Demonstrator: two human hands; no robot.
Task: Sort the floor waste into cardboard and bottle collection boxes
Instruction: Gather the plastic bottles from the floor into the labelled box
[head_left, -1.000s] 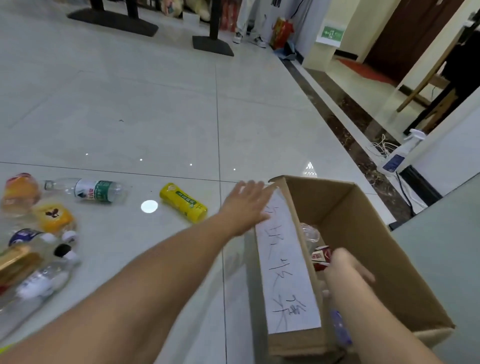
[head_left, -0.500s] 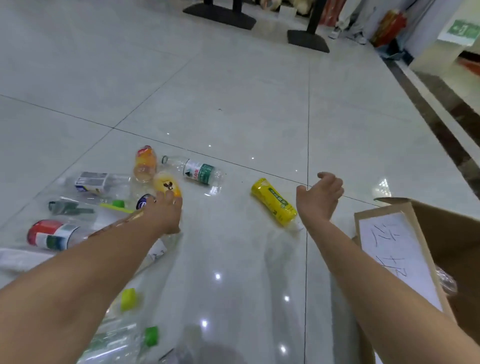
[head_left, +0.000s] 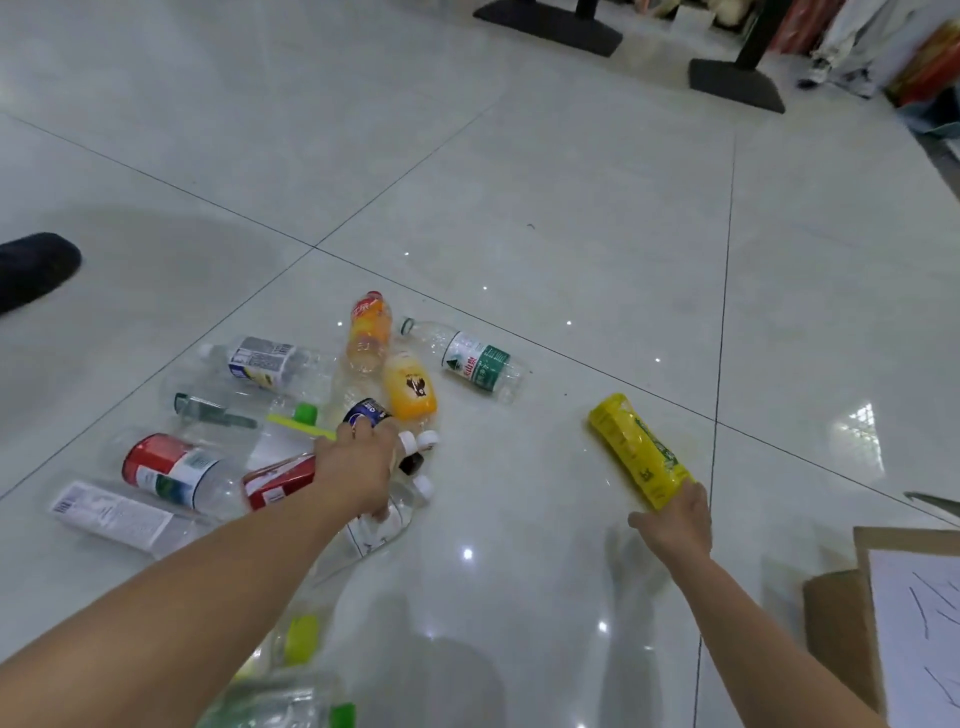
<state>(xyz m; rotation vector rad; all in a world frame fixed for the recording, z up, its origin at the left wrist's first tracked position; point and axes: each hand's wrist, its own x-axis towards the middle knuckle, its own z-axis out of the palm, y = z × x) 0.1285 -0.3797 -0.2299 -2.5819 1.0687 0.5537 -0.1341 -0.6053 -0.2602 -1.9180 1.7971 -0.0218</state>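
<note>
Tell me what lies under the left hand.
Under the left hand lie a clear bottle and a red-labelled bottle. Whether it grips either is hidden.

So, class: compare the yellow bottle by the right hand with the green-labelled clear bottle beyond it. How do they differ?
The yellow bottle is wrapped all over in yellow; the green-labelled bottle is clear, with only a band. The yellow one meets the right hand; the green-labelled one lies untouched. Both lie on their sides on the floor.
</note>
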